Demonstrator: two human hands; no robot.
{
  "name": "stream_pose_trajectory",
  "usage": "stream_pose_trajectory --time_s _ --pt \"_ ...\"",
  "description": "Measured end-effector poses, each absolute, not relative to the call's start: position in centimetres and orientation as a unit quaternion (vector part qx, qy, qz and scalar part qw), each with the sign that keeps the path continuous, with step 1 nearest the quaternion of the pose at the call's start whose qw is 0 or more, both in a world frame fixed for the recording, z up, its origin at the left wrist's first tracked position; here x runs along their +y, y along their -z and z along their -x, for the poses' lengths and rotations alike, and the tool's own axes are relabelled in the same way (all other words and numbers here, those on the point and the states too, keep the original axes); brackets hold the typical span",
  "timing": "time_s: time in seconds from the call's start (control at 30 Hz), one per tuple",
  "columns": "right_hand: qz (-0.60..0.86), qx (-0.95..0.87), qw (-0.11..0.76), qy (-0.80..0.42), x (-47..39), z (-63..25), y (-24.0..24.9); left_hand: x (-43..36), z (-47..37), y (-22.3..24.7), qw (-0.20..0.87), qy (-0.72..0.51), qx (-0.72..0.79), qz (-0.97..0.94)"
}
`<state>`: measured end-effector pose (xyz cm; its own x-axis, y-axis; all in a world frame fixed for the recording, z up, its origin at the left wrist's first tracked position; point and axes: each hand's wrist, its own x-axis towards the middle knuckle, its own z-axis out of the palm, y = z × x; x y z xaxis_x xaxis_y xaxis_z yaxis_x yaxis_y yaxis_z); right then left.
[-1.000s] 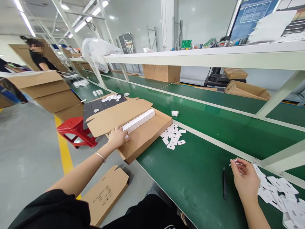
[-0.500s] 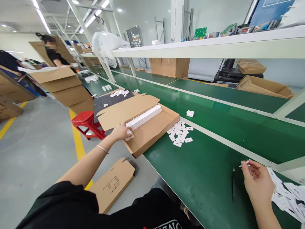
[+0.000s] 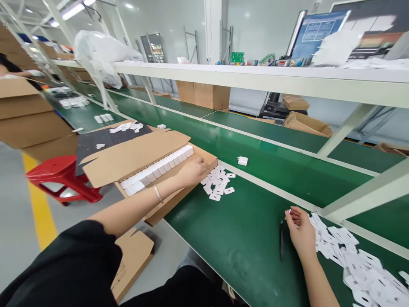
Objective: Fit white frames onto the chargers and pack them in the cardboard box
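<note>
My left hand (image 3: 194, 171) is over the right side of an open cardboard box (image 3: 169, 204), beside a pile of small white plastic plates (image 3: 219, 181). Its fingers are loosely bent and apart, with nothing visible in them. Inside the box, a row of white charger blocks (image 3: 159, 166) lies along the flap side, with one block (image 3: 136, 187) at the near end. My right hand (image 3: 300, 232) is closed, pinching a small white piece (image 3: 290, 211) between thumb and finger. Black tweezers (image 3: 281, 241) lie just left of it. A larger heap of white plates (image 3: 361, 268) spreads to its right.
A lone white charger (image 3: 242, 161) sits on the green bench (image 3: 230, 238) beyond the metal strip. A shelf (image 3: 255, 79) with slanting posts spans the back. At left are a red stool (image 3: 59, 170) and large cartons (image 3: 28, 115). Another flat box (image 3: 134, 260) lies below the bench.
My left hand has left the near end of the charger row and moved right across the box. My right hand still pinches the small piece. The view has turned right.
</note>
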<state>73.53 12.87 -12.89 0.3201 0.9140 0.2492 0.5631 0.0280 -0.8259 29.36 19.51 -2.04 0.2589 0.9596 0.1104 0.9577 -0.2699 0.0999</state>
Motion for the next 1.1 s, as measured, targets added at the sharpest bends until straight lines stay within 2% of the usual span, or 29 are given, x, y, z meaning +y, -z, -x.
stream_pose_trajectory --time_s 0.13,0.3,0.5,0.63,0.77,0.9,1.0,1.1 --pt "0.664 -0.562 0.455 -0.194 12.6 -73.7 12.9 24.2 -38.3 3.3 0.019 -0.059 0.544 -0.837" --pt "0.656 -0.588 0.435 -0.187 12.3 -73.9 12.6 29.6 -47.2 6.1 0.042 -0.048 0.545 -0.836" --pt "0.623 -0.652 0.422 -0.093 11.6 -74.1 12.1 33.5 -52.2 9.0 0.126 -0.094 0.565 -0.81" --pt "0.607 -0.663 0.434 -0.056 11.4 -74.5 12.0 34.0 -54.1 9.6 0.233 -0.178 0.533 -0.794" --pt "0.62 -0.639 0.453 -0.051 11.4 -74.9 12.2 31.3 -56.8 9.3 0.386 -0.291 0.454 -0.749" --pt "0.644 -0.609 0.459 -0.066 11.5 -75.0 12.4 25.0 -57.3 8.9 0.519 -0.357 0.349 -0.694" --pt "0.654 -0.591 0.463 -0.097 11.5 -74.6 12.5 19.6 -55.4 8.2 0.648 -0.434 0.262 -0.569" --pt "0.651 -0.574 0.478 -0.134 11.6 -73.9 12.5 15.3 -52.9 7.6 0.642 -0.464 0.255 -0.554"
